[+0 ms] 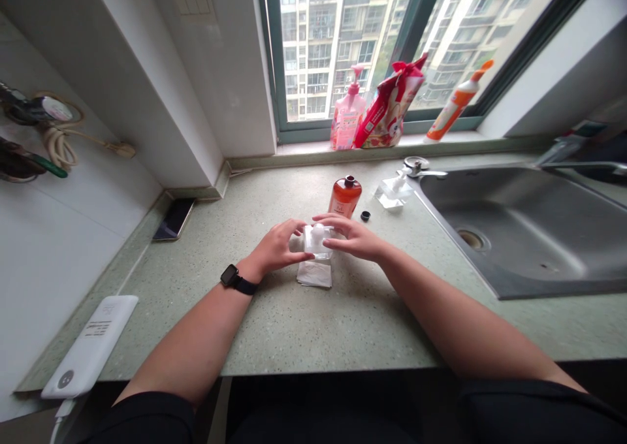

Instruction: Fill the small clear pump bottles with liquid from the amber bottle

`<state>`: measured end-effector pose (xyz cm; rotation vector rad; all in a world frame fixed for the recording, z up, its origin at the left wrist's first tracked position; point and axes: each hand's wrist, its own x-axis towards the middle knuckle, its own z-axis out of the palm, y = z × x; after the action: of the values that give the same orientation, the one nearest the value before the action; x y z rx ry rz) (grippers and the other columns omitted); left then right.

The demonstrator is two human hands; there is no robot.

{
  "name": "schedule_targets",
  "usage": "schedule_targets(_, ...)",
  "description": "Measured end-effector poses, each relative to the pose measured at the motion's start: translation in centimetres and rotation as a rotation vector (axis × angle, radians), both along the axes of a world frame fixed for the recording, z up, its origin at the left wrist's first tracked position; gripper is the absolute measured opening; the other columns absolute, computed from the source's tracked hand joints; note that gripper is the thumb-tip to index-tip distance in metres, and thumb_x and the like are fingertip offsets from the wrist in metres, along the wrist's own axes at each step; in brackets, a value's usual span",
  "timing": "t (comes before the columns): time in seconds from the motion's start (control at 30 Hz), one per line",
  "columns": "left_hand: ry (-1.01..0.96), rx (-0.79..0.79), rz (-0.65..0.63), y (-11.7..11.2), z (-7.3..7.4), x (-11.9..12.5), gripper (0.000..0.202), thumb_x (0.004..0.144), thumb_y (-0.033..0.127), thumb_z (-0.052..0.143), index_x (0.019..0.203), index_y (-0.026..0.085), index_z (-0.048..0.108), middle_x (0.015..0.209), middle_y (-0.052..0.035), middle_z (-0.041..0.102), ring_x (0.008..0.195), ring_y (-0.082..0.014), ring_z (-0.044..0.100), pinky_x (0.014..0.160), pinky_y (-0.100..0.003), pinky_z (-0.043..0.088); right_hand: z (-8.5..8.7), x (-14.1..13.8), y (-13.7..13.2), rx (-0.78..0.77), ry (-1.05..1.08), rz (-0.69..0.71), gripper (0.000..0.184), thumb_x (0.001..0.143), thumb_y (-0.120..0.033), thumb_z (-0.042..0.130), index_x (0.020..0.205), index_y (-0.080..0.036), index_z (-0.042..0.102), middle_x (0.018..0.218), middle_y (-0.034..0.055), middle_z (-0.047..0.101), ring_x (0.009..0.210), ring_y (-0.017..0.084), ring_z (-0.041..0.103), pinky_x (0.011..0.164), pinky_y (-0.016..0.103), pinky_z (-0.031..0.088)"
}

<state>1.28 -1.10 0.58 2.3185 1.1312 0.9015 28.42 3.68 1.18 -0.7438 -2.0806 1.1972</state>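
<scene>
"So, what's being held there?"

"A clear bottle [313, 243]. The left hand [277, 248] has its side, thumb and fingers spread about it; the right hand [360, 238] curls round its white top [321, 232]."

"Where does it sit?"

"Mid-surface [318, 333], just past some folded tissue [314, 274]."

"And around that?"

"Beyond the right hand, an amber bottle [344, 199], its mouth bare, with a black cap [365, 215] just beside. Then a pump bottle [393, 194] near the sink [509, 209]."

"Further out?"

"Off left, a phone [174, 220], and a power bank [93, 343] by the front edge. On the sill [416, 142], a pink bottle [347, 121], a red bag [392, 111] and an orange bottle [453, 111]."
</scene>
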Motion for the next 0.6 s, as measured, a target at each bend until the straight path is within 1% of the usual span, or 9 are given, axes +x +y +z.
schedule_targets(0.1, 0.002, -0.001, -0.003, 0.0, 0.0, 0.0, 0.063, 0.086, 0.052, 0.089, 0.134, 0.022, 0.061, 0.122, -0.0097, 0.074, 0.112, -0.0288, 0.072, 0.101, -0.045, 0.057, 0.1, 0.1, 0.0, 0.029, -0.005, 0.004, 0.045, 0.089, -0.054, 0.083, 0.126, -0.030, 0.077, 0.151, 0.0103, 0.066, 0.146, 0.030, 0.059, 0.130, 0.058, 0.040)
schedule_targets(0.23, 0.003, -0.002, 0.008, 0.0, 0.0, 0.0, 0.062, 0.085, 0.052, 0.090, 0.132, 0.022, 0.062, 0.122, -0.0092, 0.074, 0.110, -0.0283, 0.073, 0.100, -0.045, 0.057, 0.1, 1.1, 0.8, -0.050, -0.043, 0.013, 0.042, 0.085, -0.055, 0.086, 0.118, -0.030, 0.080, 0.154, 0.0098, 0.065, 0.149, 0.031, 0.056, 0.130, 0.061, 0.037)
schedule_targets(0.27, 0.001, -0.003, 0.007, 0.0, 0.0, 0.0, 0.062, 0.085, 0.051, 0.090, 0.133, 0.022, 0.062, 0.122, -0.0092, 0.074, 0.110, -0.0280, 0.073, 0.100, -0.045, 0.057, 0.0, 1.2, 0.9, -0.068, -0.041, 0.017, 0.042, 0.086, -0.055, 0.085, 0.120, -0.030, 0.080, 0.155, 0.0096, 0.064, 0.150, 0.032, 0.055, 0.130, 0.061, 0.037)
schedule_targets(0.33, -0.002, -0.005, 0.006, -0.1, 0.1, 0.0, 0.063, 0.086, 0.050, 0.090, 0.134, 0.022, 0.061, 0.122, -0.0092, 0.073, 0.110, -0.0276, 0.073, 0.100, -0.044, 0.058, -0.2, 1.2, 0.9, -0.080, -0.019, 0.032, 0.046, 0.089, -0.053, 0.083, 0.129, -0.033, 0.077, 0.157, 0.0086, 0.063, 0.153, 0.031, 0.052, 0.131, 0.059, 0.037)
schedule_targets(0.4, 0.001, -0.008, 0.001, -0.1, 0.1, 0.0, 0.063, 0.086, 0.049, 0.090, 0.136, 0.022, 0.061, 0.123, -0.0093, 0.073, 0.110, -0.0273, 0.073, 0.099, -0.044, 0.058, -0.5, 0.9, 0.8, -0.067, 0.011, 0.065, 0.048, 0.092, -0.048, 0.079, 0.138, -0.036, 0.074, 0.160, 0.0066, 0.062, 0.156, 0.030, 0.050, 0.132, 0.058, 0.035)
schedule_targets(0.43, 0.003, -0.011, -0.002, -0.1, 0.2, 0.0, 0.064, 0.086, 0.049, 0.089, 0.137, 0.023, 0.060, 0.123, -0.0092, 0.073, 0.110, -0.0272, 0.073, 0.099, -0.044, 0.058, -0.5, 0.7, 0.7, -0.062, 0.020, 0.084, 0.046, 0.093, -0.044, 0.076, 0.139, -0.037, 0.074, 0.161, 0.0054, 0.061, 0.156, 0.029, 0.050, 0.132, 0.058, 0.035)
schedule_targets(0.5, 0.003, -0.016, -0.009, -0.1, 0.1, -0.1, 0.065, 0.086, 0.050, 0.090, 0.137, 0.023, 0.061, 0.124, -0.0093, 0.073, 0.110, -0.0272, 0.073, 0.098, -0.044, 0.058, -0.6, 0.5, 0.7, -0.064, 0.037, 0.088, 0.040, 0.093, -0.036, 0.071, 0.132, -0.036, 0.077, 0.160, 0.0035, 0.062, 0.153, 0.029, 0.052, 0.132, 0.058, 0.035)
schedule_targets(0.6, 0.002, -0.014, -0.002, -0.1, 0.1, 0.0, 0.062, 0.086, 0.050, 0.090, 0.134, 0.023, 0.062, 0.123, -0.0092, 0.073, 0.110, -0.0273, 0.073, 0.099, -0.045, 0.058, -0.5, 0.6, 0.9, -0.096, 0.066, -0.020, 0.027, 0.090, -0.026, 0.063, 0.104, -0.031, 0.085, 0.147, 0.0029, 0.072, 0.145, 0.029, 0.059, 0.130, 0.060, 0.037)
